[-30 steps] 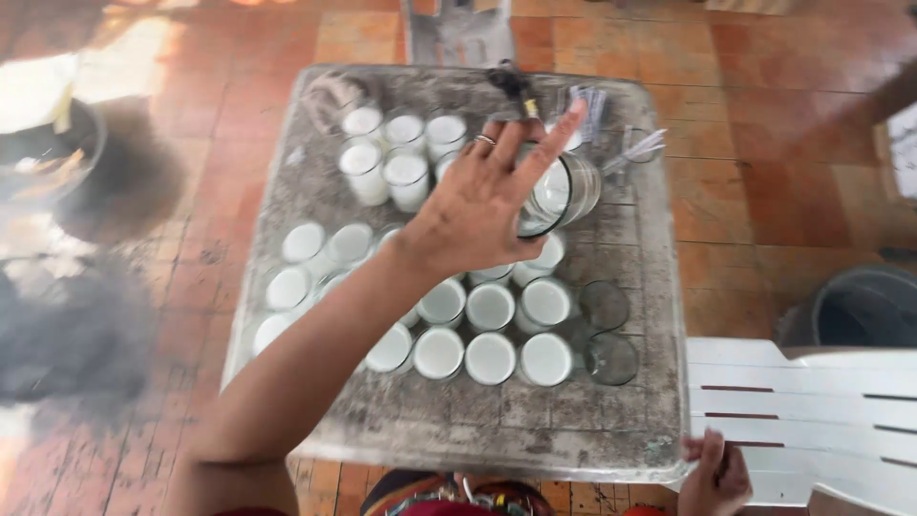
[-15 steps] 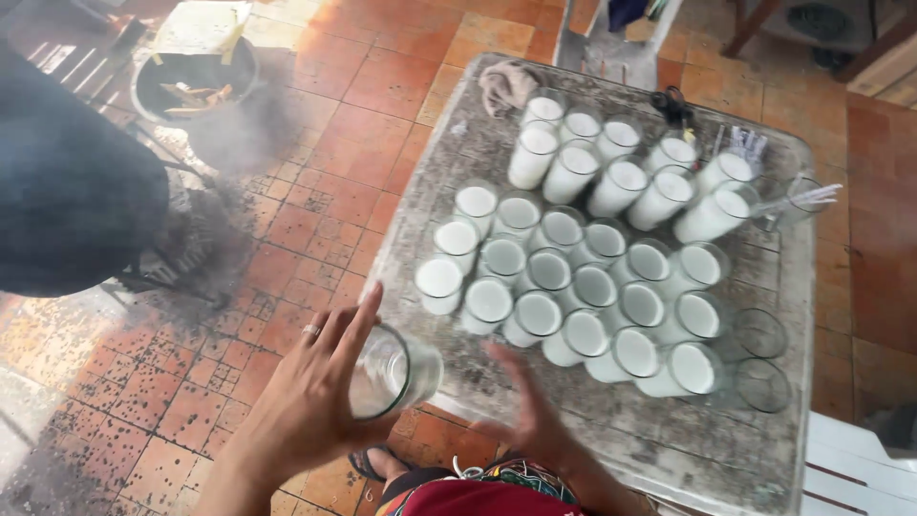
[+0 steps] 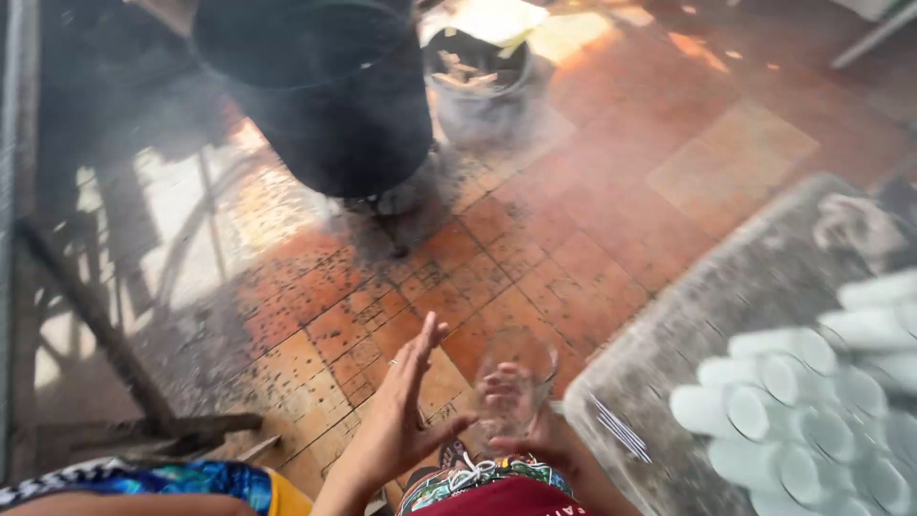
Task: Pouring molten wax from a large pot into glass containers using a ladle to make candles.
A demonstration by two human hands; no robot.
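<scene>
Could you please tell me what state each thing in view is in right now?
Clear glass: empty, upright, held from below.
Right hand: fingers closed around the glass.
Left hand: open, fingers spread, beside the glass.
White cups: filled white, crowded together on the grey table.
Black pot: standing on the tiled floor.

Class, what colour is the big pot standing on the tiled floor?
Black; the pot shows best in the head view, top centre.
</scene>
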